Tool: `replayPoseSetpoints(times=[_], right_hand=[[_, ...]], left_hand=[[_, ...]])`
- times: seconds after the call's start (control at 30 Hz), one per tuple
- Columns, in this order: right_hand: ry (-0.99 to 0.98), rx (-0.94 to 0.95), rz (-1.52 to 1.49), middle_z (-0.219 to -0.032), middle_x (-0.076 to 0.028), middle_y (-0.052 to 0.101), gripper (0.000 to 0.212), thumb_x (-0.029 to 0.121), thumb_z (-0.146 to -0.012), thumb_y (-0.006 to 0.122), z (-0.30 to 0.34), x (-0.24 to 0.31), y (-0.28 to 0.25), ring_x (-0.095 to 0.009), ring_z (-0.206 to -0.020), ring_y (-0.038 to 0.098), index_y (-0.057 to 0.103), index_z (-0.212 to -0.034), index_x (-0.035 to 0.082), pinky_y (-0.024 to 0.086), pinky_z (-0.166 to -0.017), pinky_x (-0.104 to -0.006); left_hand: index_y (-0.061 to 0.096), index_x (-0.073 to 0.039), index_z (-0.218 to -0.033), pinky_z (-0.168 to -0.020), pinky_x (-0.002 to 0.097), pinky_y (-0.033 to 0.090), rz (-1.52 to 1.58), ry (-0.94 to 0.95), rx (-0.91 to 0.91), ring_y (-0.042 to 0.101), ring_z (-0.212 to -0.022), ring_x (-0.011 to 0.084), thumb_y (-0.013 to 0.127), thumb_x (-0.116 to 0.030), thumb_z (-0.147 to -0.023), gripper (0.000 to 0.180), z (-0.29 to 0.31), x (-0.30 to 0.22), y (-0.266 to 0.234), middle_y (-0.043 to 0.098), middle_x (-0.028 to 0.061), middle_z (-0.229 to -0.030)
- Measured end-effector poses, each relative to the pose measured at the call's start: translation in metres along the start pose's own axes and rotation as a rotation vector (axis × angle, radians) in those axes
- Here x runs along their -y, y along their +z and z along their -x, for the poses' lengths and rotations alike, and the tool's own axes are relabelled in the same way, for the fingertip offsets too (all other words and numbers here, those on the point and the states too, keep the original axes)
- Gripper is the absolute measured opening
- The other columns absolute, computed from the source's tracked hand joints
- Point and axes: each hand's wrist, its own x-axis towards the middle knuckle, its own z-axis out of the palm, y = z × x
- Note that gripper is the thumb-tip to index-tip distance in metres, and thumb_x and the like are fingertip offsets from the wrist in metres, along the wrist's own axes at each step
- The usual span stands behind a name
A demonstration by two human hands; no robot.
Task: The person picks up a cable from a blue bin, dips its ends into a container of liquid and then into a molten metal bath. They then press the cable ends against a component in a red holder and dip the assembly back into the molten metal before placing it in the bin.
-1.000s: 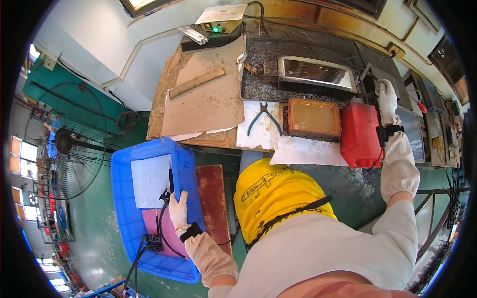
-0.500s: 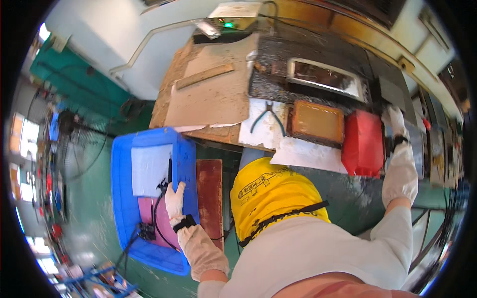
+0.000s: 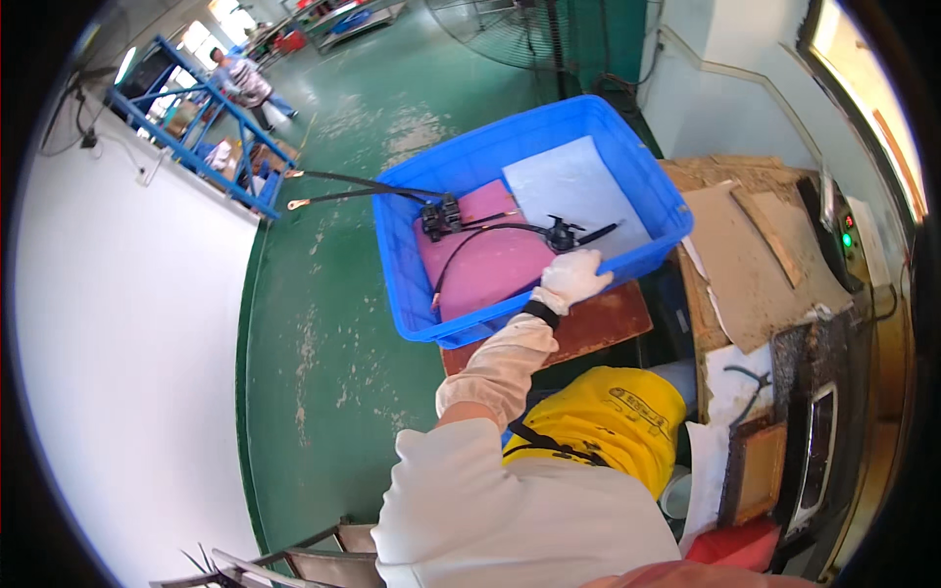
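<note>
My left hand (image 3: pixel 573 278), in a whitish glove with a black wristband, is at the near rim of a blue plastic tub (image 3: pixel 410 312). Its fingers look curled over that rim. Just beyond the fingertips lies a black part (image 3: pixel 563 235) with a black cable, seemingly apart from the hand. Further left in the tub, a black block-like part (image 3: pixel 441 218) has two cables with copper-coloured lugs (image 3: pixel 297 205) hanging out over the tub's edge. Beneath them are a pink sheet (image 3: pixel 490 267) and a white sheet (image 3: pixel 578 186). My right hand is out of view.
The tub rests on a reddish-brown board (image 3: pixel 598 323). At right, a workbench (image 3: pixel 725 191) carries cardboard, a wooden strip, pliers (image 3: pixel 753 390) and a brown-framed tray (image 3: pixel 759 470). A floor fan (image 3: pixel 510 29) stands beyond the tub. Another person (image 3: pixel 245 83) is near a blue rack (image 3: pixel 196 127).
The view has swung left toward the tub, and the bench now lies at the right. My right hand has gone out of view. My left hand stays at the tub's near side.
</note>
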Motion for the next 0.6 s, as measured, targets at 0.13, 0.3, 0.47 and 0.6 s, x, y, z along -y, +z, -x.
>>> replayPoseSetpoints(times=[0.13,0.3,0.47,0.6], right_hand=[[0.071,-0.025,-0.079,-0.112,-0.021,0.057,0.04,0.029,-0.091,0.048,0.002,0.043,-0.006,-0.033,-0.1,0.056,0.055,-0.114,-0.003,0.044,-0.087,-0.0381],[0.221,-0.043,-0.14,-0.112,-0.021,0.057,0.04,0.029,-0.091,0.047,0.045,0.088,-0.039,-0.033,-0.1,0.056,0.055,-0.114,-0.003,0.044,-0.087,-0.0376],[0.429,-0.08,-0.18,-0.112,-0.021,0.057,0.04,0.029,-0.091,0.047,0.104,0.135,-0.081,-0.033,-0.1,0.056,0.055,-0.114,-0.003,0.044,-0.087,-0.0371],[0.591,-0.111,-0.219,-0.112,-0.021,0.057,0.04,0.03,-0.092,0.047,0.135,0.168,-0.11,-0.033,-0.1,0.056,0.055,-0.114,-0.003,0.044,-0.087,-0.0368]], left_hand=[[0.06,-0.004,-0.098,-0.078,0.0432,0.047,-0.027,-0.029,0.007,0.059,-0.089,0.0338,0.052,-0.04,-0.079,0.041,0.006,-0.005,-0.005,0.06,0.0175,-0.096],[0.059,-0.004,-0.102,-0.081,0.0424,0.046,0.033,0.032,0.026,0.058,-0.092,0.0346,0.051,-0.043,-0.079,0.046,0.008,0.003,-0.009,0.059,0.0197,-0.098],[0.057,-0.007,-0.113,-0.089,0.037,0.042,0.164,0.065,0.382,0.055,-0.103,0.0316,0.046,-0.046,-0.083,0.05,0.015,0.016,-0.065,0.059,0.0182,-0.107],[0.058,-0.013,-0.111,-0.087,0.0363,0.042,-0.005,0.024,0.391,0.054,-0.104,0.0295,0.042,-0.048,-0.085,0.047,-0.001,0.073,-0.071,0.06,0.0141,-0.108]])
